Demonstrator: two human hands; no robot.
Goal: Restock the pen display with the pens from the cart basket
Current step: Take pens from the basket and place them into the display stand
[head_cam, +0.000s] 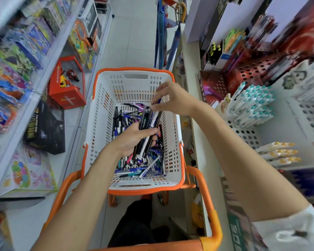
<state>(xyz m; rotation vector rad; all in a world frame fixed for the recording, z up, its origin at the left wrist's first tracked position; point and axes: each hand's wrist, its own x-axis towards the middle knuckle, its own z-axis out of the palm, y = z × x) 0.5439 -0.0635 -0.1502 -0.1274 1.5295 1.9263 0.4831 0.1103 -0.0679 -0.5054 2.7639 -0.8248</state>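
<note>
Hovering over the basket (101,124), a bundle of dark pens (150,120) is gripped by the left hand (134,140) while its upper ends are pinched by the right hand (172,98). The ends should be squared (loose ones would slip out) before transfer to the pen display (246,134) alongside.

Nothing reads clearly: yellow lettering on the black box (45,127) and red box (67,93) is too blurred

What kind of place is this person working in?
Probably a stationery and toy shop: boxed toys stacked at left, a pen display, and a shopping basket full of loose pens.
</note>
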